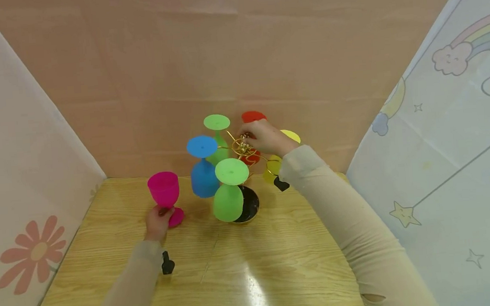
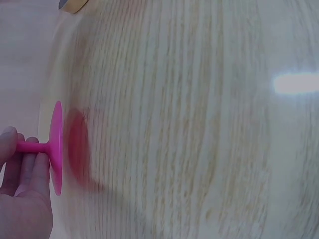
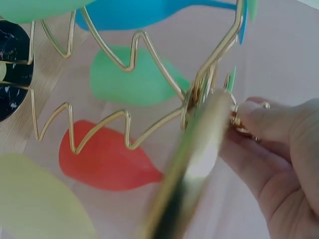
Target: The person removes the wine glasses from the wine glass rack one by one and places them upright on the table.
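Note:
In the head view my left hand [image 1: 156,225] pinches the stem of a pink goblet [image 1: 163,190], bowl upward, left of a gold wire glass rack. Its foot [image 2: 56,149] hangs close over the tabletop, with a reflection below. My right hand [image 1: 267,137] grips the ornate gold top of the rack [image 3: 133,50]. Goblets hang upside down from the rack: a blue one [image 1: 205,180], a front green one [image 1: 228,204], a rear green one [image 1: 216,121], a red one [image 1: 252,117] and a yellow one [image 1: 291,135], the last two partly hidden by the right hand.
The rack's round black base [image 1: 251,203] with a gold rim stands on the wood-grain table [image 1: 296,254]. A peach backdrop [image 1: 237,52] rises close behind it. Patterned white panels [image 1: 448,156] flank the table on both sides.

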The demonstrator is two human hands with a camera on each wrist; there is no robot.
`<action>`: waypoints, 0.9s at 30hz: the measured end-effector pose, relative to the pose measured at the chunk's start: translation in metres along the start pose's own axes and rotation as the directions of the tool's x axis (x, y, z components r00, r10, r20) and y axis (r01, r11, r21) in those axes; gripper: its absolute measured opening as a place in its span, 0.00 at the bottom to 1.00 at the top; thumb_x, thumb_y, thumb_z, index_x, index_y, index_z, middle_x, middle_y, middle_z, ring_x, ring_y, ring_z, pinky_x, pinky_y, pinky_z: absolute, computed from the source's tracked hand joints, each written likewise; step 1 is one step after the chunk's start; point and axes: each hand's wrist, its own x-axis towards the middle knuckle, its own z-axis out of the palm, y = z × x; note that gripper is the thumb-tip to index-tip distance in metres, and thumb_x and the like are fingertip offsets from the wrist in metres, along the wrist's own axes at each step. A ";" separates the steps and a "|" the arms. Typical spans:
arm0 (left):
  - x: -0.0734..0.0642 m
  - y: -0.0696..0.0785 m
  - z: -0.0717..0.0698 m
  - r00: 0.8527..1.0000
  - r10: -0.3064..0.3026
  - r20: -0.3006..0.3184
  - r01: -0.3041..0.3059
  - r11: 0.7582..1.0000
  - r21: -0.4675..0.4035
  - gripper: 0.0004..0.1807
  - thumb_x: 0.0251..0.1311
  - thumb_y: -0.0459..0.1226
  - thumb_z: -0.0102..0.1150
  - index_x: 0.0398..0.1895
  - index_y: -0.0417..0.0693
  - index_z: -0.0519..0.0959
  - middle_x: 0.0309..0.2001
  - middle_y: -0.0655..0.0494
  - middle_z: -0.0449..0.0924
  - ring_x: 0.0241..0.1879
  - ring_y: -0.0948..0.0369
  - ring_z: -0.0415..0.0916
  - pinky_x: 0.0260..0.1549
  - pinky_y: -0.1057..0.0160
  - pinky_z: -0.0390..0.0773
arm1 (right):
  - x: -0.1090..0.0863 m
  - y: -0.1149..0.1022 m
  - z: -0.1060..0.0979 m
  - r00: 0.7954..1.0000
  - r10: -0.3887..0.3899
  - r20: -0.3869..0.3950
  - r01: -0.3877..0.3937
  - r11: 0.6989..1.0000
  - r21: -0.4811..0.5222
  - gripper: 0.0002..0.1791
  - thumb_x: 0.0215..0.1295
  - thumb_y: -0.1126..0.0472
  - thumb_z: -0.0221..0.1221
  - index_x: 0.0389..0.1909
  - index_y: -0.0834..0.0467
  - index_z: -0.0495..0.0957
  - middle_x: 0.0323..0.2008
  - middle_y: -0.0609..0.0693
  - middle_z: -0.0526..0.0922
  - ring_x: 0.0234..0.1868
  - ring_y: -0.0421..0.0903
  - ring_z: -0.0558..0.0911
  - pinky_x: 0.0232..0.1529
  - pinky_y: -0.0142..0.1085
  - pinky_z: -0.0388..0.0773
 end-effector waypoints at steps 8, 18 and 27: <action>-0.011 -0.001 0.003 0.995 -0.089 0.040 0.091 0.995 -0.040 0.18 0.72 0.31 0.56 0.59 0.26 0.74 0.58 0.28 0.76 0.61 0.38 0.72 0.62 0.44 0.72 | -0.006 -0.001 0.002 0.998 -0.029 0.055 0.025 0.997 0.071 0.14 0.70 0.74 0.58 0.54 0.67 0.82 0.52 0.61 0.84 0.51 0.55 0.84 0.52 0.42 0.83; -0.021 0.000 0.005 0.989 -0.129 0.069 0.130 0.992 -0.007 0.20 0.73 0.34 0.56 0.61 0.26 0.72 0.59 0.28 0.74 0.62 0.36 0.70 0.62 0.41 0.71 | -0.011 0.005 0.008 0.999 0.047 0.019 -0.050 0.967 0.250 0.15 0.70 0.69 0.61 0.55 0.64 0.83 0.54 0.60 0.83 0.54 0.56 0.83 0.56 0.43 0.81; -0.024 -0.008 0.008 0.993 -0.107 0.051 0.107 0.994 -0.003 0.20 0.72 0.34 0.56 0.60 0.25 0.73 0.58 0.28 0.75 0.61 0.36 0.71 0.61 0.42 0.72 | -0.016 0.002 0.011 0.940 0.337 -0.057 -0.277 0.848 0.452 0.16 0.64 0.55 0.70 0.46 0.61 0.83 0.44 0.55 0.84 0.45 0.52 0.81 0.49 0.45 0.81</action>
